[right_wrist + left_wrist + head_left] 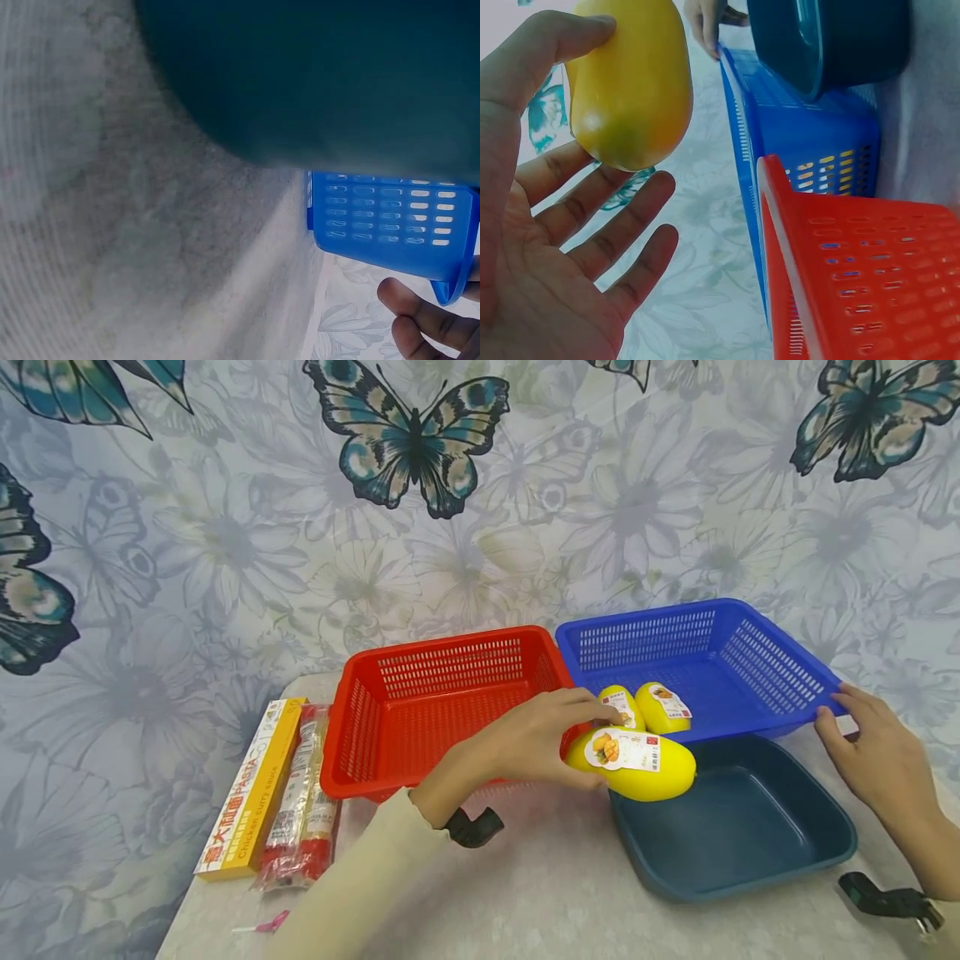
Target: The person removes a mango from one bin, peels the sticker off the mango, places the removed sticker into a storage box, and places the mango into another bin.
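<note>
My left hand [543, 735] holds a yellow mango [667, 772] with a white fruit-picture label, over the dark teal basin [738, 868]. In the left wrist view, the thumb lies on one side of the mango [641, 90] and the fingers are spread behind and below it. Two more labelled mangoes, one left [630, 700] and one right [660, 714], sit at the front of the blue basket [772, 635]. My right hand [885, 760] grips that basket's right front corner, fingers at the rim. The thumb stands out beside the rim [450, 292] in the right wrist view.
A red basket [442, 647] stands left of the blue one. Farther left lie a yellow pasta box [255, 793] and a clear bag with red ends [303, 802]. A small pink item [272, 922] lies near the front. Butterfly-patterned fabric [465, 568] rises behind the table.
</note>
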`<control>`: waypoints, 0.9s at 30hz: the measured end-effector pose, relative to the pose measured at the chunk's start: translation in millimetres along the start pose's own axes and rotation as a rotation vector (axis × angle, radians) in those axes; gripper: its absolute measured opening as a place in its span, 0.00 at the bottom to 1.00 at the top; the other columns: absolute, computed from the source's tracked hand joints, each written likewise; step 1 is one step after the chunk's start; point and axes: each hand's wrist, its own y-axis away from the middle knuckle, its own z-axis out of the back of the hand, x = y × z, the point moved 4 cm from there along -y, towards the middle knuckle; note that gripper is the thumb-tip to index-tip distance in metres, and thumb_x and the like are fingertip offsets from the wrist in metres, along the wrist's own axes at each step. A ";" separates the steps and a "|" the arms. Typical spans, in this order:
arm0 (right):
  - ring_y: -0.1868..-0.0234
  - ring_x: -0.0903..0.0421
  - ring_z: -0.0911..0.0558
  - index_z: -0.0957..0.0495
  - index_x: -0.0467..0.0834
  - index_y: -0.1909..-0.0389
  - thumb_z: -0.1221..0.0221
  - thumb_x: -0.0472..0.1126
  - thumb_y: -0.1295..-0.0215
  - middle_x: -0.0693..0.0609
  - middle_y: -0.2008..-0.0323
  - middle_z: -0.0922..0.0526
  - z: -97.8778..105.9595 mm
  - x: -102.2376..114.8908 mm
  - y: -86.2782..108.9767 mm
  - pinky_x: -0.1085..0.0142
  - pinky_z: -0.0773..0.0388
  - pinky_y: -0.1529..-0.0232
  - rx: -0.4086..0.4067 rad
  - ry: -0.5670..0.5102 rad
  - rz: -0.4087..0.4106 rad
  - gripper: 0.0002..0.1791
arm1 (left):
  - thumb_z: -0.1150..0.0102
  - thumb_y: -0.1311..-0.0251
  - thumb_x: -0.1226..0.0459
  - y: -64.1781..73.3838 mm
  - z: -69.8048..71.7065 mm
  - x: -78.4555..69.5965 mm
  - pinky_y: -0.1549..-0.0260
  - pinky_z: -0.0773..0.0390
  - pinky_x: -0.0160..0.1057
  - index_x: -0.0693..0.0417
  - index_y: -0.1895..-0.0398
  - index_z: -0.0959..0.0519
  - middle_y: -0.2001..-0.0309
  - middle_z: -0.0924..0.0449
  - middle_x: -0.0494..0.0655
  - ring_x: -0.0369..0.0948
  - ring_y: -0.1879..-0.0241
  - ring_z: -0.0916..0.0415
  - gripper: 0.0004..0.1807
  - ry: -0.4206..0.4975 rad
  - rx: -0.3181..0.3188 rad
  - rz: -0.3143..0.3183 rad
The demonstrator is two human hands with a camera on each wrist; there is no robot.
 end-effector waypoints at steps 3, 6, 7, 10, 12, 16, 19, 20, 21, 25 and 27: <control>0.55 0.25 0.23 0.36 0.27 0.33 0.54 0.49 0.25 0.28 0.32 0.38 -1.0 -0.1 -2.3 0.31 0.31 0.53 -0.003 -0.009 0.007 0.32 | 0.31 0.47 0.48 10.5 0.6 -0.8 0.52 0.28 0.26 0.42 0.36 0.25 0.47 0.28 0.31 0.29 0.49 0.34 0.33 -0.005 -0.010 0.003; 0.54 0.25 0.23 0.37 0.27 0.32 0.54 0.49 0.25 0.28 0.31 0.38 -1.7 1.2 -2.7 0.31 0.31 0.53 0.008 -0.005 0.003 0.33 | 0.30 0.47 0.49 23.1 -0.5 -0.3 0.52 0.28 0.27 0.41 0.38 0.24 0.47 0.27 0.31 0.28 0.48 0.33 0.31 0.003 -0.028 0.003; 0.54 0.25 0.23 0.37 0.27 0.32 0.54 0.49 0.25 0.28 0.31 0.38 -1.8 1.1 -2.5 0.31 0.31 0.53 0.009 -0.006 0.003 0.33 | 0.30 0.47 0.50 27.2 -1.2 0.2 0.52 0.27 0.27 0.41 0.39 0.24 0.47 0.27 0.30 0.28 0.49 0.33 0.31 0.007 -0.032 0.003; 0.55 0.25 0.23 0.37 0.27 0.33 0.55 0.49 0.25 0.29 0.31 0.38 -1.6 1.1 -0.7 0.32 0.30 0.54 0.007 -0.002 -0.004 0.32 | 0.30 0.48 0.50 38.6 -3.0 1.2 0.52 0.26 0.28 0.40 0.39 0.23 0.48 0.27 0.30 0.28 0.49 0.33 0.30 0.013 -0.039 0.016; 0.55 0.25 0.23 0.36 0.26 0.33 0.54 0.49 0.25 0.29 0.31 0.39 -1.1 0.5 1.0 0.32 0.30 0.55 0.001 -0.004 -0.005 0.32 | 0.30 0.48 0.51 45.3 -3.8 1.7 0.53 0.26 0.28 0.40 0.39 0.23 0.48 0.27 0.30 0.28 0.49 0.32 0.30 0.020 -0.041 0.030; 0.55 0.25 0.23 0.35 0.25 0.35 0.54 0.47 0.25 0.28 0.31 0.38 -0.3 0.9 3.0 0.32 0.30 0.54 -0.015 -0.004 0.003 0.31 | 0.29 0.49 0.50 58.7 -6.0 1.3 0.54 0.24 0.29 0.40 0.39 0.23 0.48 0.26 0.30 0.29 0.50 0.32 0.31 0.027 -0.030 0.061; 0.54 0.24 0.24 0.35 0.24 0.36 0.54 0.47 0.25 0.28 0.31 0.38 0.2 0.8 2.9 0.32 0.31 0.52 -0.016 -0.005 0.005 0.31 | 0.29 0.49 0.50 68.1 -9.0 0.6 0.54 0.24 0.30 0.39 0.39 0.23 0.49 0.26 0.30 0.30 0.50 0.32 0.31 0.014 -0.024 0.076; 0.54 0.24 0.24 0.35 0.24 0.36 0.54 0.47 0.25 0.29 0.31 0.39 0.5 0.8 2.7 0.31 0.32 0.51 -0.015 -0.004 0.004 0.31 | 0.29 0.50 0.50 70.7 -10.0 0.3 0.54 0.24 0.30 0.39 0.39 0.23 0.49 0.26 0.30 0.30 0.50 0.32 0.31 0.010 -0.025 0.078; 0.54 0.24 0.25 0.35 0.24 0.36 0.54 0.47 0.25 0.29 0.30 0.39 0.9 1.1 2.3 0.31 0.32 0.51 -0.013 -0.003 0.003 0.31 | 0.29 0.50 0.50 73.3 -10.9 0.1 0.54 0.24 0.30 0.39 0.40 0.23 0.49 0.26 0.30 0.30 0.50 0.32 0.31 0.006 -0.024 0.081; 0.53 0.24 0.25 0.35 0.25 0.36 0.55 0.47 0.25 0.30 0.30 0.40 0.7 2.0 1.5 0.31 0.33 0.50 -0.009 -0.006 -0.004 0.30 | 0.28 0.50 0.50 82.8 -15.7 0.2 0.54 0.23 0.32 0.37 0.41 0.23 0.49 0.27 0.28 0.29 0.51 0.32 0.30 0.011 -0.016 0.095; 0.52 0.24 0.25 0.35 0.25 0.36 0.55 0.47 0.25 0.30 0.29 0.40 0.5 2.8 1.8 0.31 0.33 0.50 -0.005 -0.006 -0.007 0.30 | 0.29 0.49 0.49 87.4 -18.3 0.2 0.54 0.23 0.32 0.37 0.40 0.24 0.49 0.28 0.27 0.29 0.51 0.32 0.30 0.013 -0.005 0.105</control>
